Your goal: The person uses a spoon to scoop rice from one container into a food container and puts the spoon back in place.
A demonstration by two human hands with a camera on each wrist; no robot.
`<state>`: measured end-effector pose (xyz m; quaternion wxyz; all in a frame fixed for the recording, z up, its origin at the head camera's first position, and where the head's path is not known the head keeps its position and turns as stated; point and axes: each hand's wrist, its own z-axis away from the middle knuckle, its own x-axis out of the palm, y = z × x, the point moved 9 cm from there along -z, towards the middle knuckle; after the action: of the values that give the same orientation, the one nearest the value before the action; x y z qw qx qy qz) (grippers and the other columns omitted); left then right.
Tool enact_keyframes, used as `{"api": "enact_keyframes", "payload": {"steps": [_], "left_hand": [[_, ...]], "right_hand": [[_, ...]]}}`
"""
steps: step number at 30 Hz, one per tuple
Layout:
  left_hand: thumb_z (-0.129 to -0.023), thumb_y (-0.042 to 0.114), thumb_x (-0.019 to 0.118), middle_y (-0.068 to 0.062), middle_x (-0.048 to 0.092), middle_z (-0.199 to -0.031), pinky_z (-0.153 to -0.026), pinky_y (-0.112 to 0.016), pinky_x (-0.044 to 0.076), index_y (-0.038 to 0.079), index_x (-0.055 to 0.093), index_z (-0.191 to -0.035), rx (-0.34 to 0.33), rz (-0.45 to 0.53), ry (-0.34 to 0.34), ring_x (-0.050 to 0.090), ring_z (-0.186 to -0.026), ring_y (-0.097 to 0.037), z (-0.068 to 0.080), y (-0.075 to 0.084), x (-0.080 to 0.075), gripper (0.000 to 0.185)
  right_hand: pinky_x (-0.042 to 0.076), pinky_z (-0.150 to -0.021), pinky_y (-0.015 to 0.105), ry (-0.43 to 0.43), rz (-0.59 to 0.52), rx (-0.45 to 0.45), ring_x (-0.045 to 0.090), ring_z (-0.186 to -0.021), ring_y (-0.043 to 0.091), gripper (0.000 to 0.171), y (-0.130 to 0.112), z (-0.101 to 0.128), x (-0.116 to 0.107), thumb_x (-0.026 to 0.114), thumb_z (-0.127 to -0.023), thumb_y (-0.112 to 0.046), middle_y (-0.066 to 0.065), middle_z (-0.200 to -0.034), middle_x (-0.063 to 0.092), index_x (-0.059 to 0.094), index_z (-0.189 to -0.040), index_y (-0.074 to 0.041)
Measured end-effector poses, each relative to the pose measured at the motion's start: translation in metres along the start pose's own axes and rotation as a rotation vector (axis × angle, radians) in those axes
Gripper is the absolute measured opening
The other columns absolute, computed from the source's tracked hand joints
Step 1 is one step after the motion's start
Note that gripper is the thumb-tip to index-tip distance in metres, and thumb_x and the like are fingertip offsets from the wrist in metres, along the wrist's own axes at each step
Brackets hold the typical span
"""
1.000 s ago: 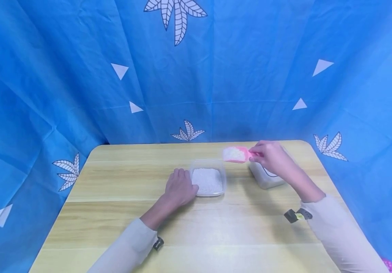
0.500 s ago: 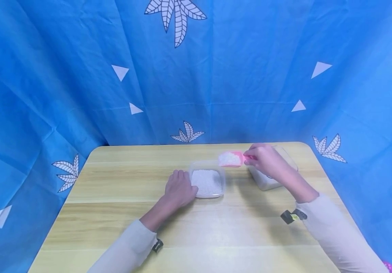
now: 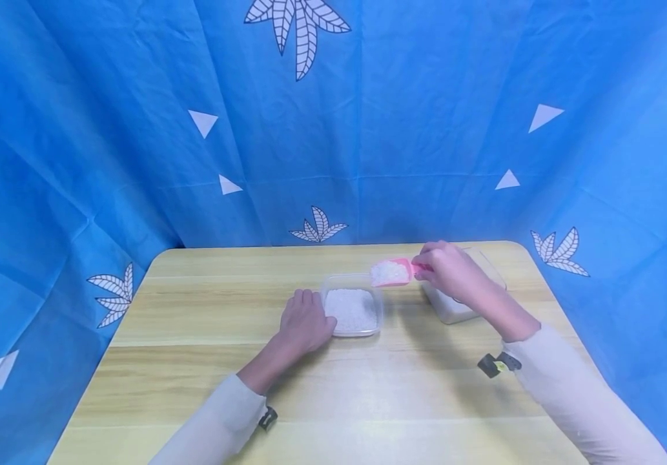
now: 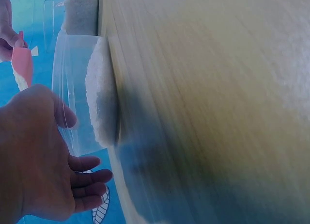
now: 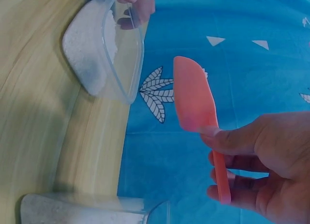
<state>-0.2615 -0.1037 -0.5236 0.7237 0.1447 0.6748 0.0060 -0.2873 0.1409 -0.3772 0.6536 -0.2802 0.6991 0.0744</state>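
Note:
My right hand [image 3: 452, 268] pinches the handle of a pink scoop [image 3: 392, 272] heaped with white grains, held above the far right corner of a clear container [image 3: 352, 310] partly filled with the same grains. The right wrist view shows the scoop [image 5: 195, 104] from below, thumb on its handle. My left hand [image 3: 305, 321] rests against the container's left side with fingers straight; in the left wrist view the hand [image 4: 46, 156] lies beside the container wall [image 4: 72, 88]. A second clear container [image 3: 455, 305] of white grains stands under my right wrist.
The containers stand on a light wooden table [image 3: 205, 374] with rounded corners. A blue cloth with white leaf and triangle prints [image 3: 310, 129] hangs behind it and at both sides.
My right hand has carried the loaded scoop leftward from the second container to the far right corner of the middle one. The left hand has stayed put.

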Motion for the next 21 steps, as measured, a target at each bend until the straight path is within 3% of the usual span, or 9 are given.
{"api": "enact_keyframes", "payload": {"steps": [21], "left_hand": [[-0.091, 0.038, 0.050, -0.011, 0.047, -0.097, -0.081, -0.035, 0.036, -0.004, 0.056, -0.111, 0.011, -0.017, 0.012, 0.040, -0.091, -0.026, -0.0020, -0.0010, 0.0021, 0.047]], "right_hand": [[0.059, -0.082, 0.043, -0.042, 0.070, -0.047, 0.066, -0.087, 0.026, 0.017, -0.0101, -0.0060, 0.0006, 0.081, -0.085, -0.005, 0.009, -0.091, 0.073, 0.082, -0.102, -0.007]]}}
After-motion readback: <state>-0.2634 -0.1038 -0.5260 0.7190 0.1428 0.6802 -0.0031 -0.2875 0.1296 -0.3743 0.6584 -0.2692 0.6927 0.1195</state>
